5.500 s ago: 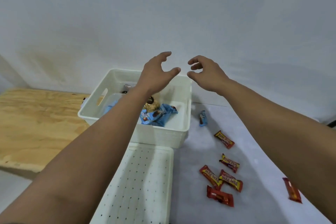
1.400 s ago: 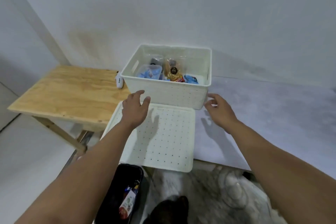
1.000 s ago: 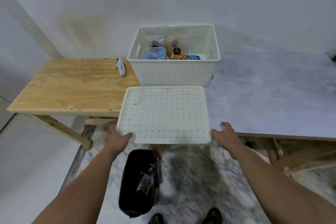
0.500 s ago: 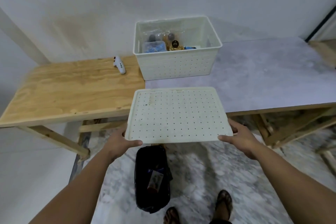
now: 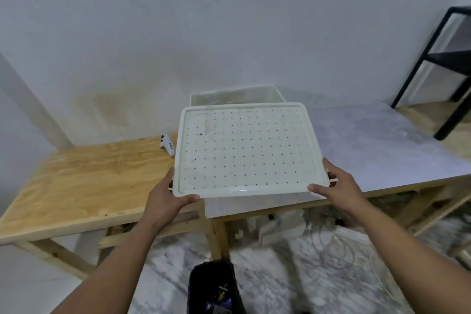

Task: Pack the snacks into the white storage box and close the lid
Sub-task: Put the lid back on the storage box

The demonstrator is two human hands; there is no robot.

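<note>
I hold the white perforated lid (image 5: 246, 148) in the air, tilted slightly, in front of the white storage box (image 5: 233, 95). My left hand (image 5: 165, 196) grips its near left corner and my right hand (image 5: 336, 186) grips its near right corner. The lid covers most of the box, so only the box's far rim shows above it. The snacks inside the box are hidden behind the lid.
The box stands on a grey-topped table (image 5: 369, 145) against the wall. A plywood table (image 5: 84, 181) adjoins it on the left, with a small white device (image 5: 168, 145) on it. A black bin (image 5: 214, 288) stands on the floor below. A black metal rack (image 5: 448, 66) is at the far right.
Both hands have raised the lid from waist height up in front of the box, which it now mostly hides. The view has tilted up and shifted.
</note>
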